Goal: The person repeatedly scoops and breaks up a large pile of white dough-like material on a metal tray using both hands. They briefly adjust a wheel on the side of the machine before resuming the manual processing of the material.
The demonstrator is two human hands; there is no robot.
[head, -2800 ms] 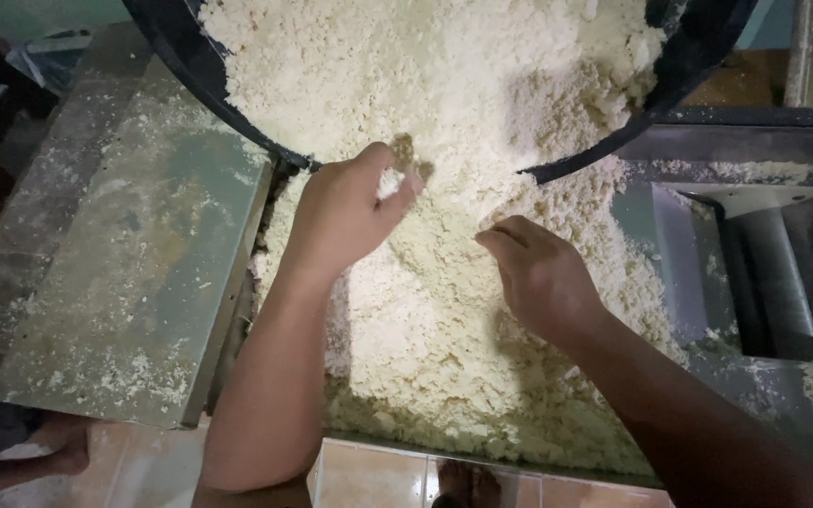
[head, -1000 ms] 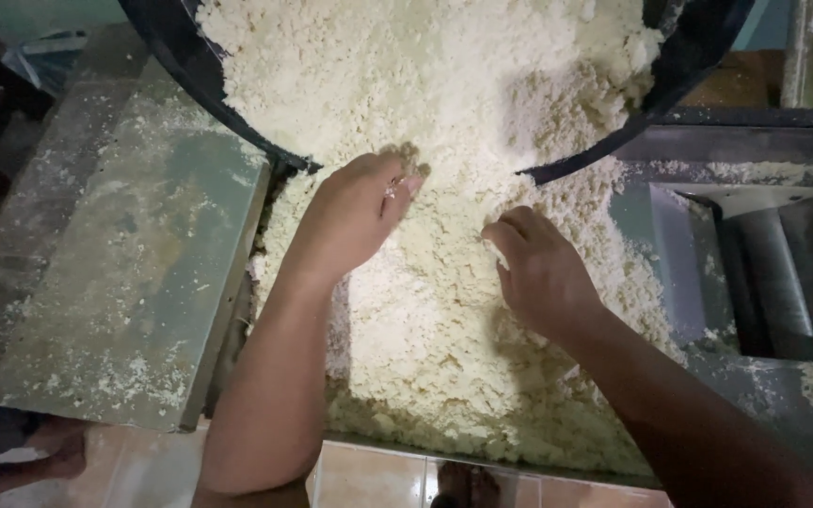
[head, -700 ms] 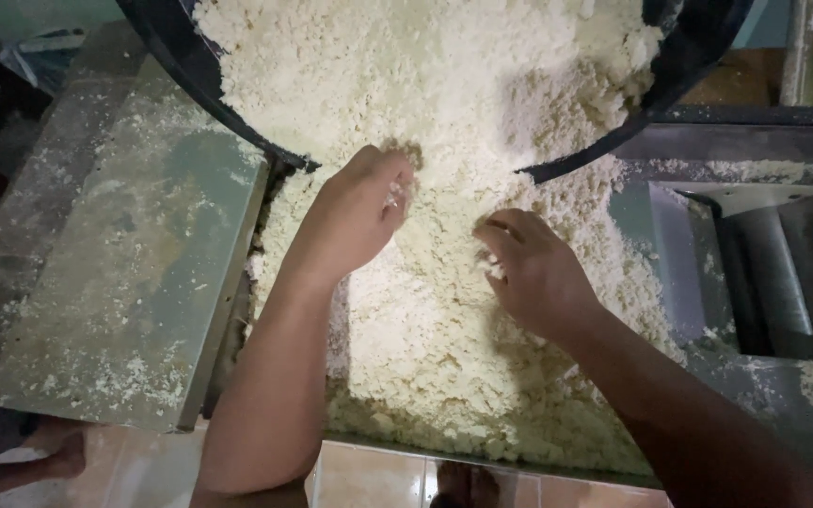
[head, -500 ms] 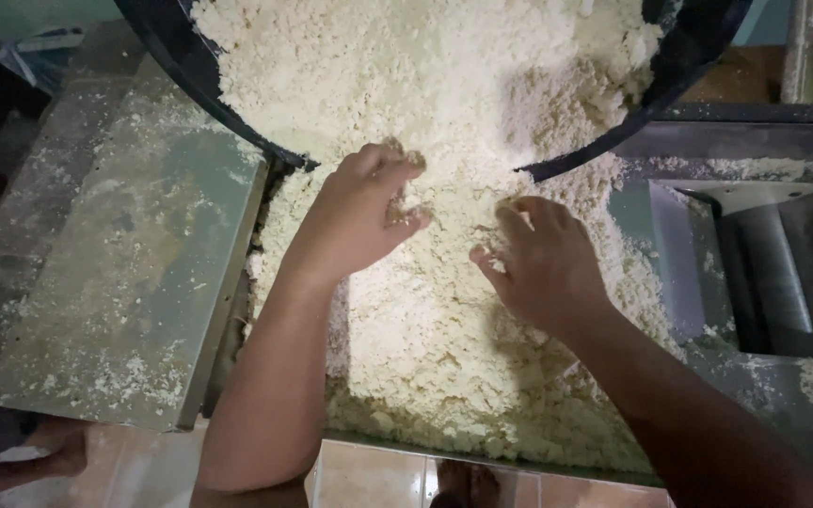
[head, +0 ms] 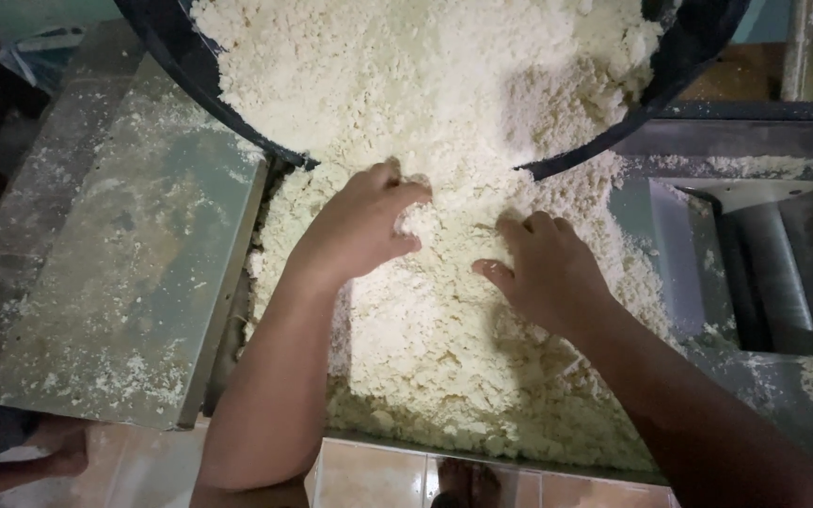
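Below: tiled floor (head: pixel 378 475) at the near edge, grey metal trough (head: pixel 708 376) heaped with pale crumbly meal (head: pixel 444 329). Hemmed in on 3 sides — flat dusted metal plate (head: pixel 124 282) on the left, roller (head: pixel 773 273) in its housing on the right, dark tub (head: pixel 199 85) tipped in from above, rim overhanging the heap. Open room only toward the near edge, between the 2 forearms.

Left hand (head: pixel 359 230) palm down just under the tub rim, fingers curled and dug into the meal, closed on a loose clump. Right hand (head: pixel 548 273) just beside, palm down, fingers half bent and spread, pressing on the heap — gripping nothing seen.

Meal spilling from tub into trough, scattered thinly over the plate. Someone's bare foot (head: pixel 58 452) at the lower left, well apart.
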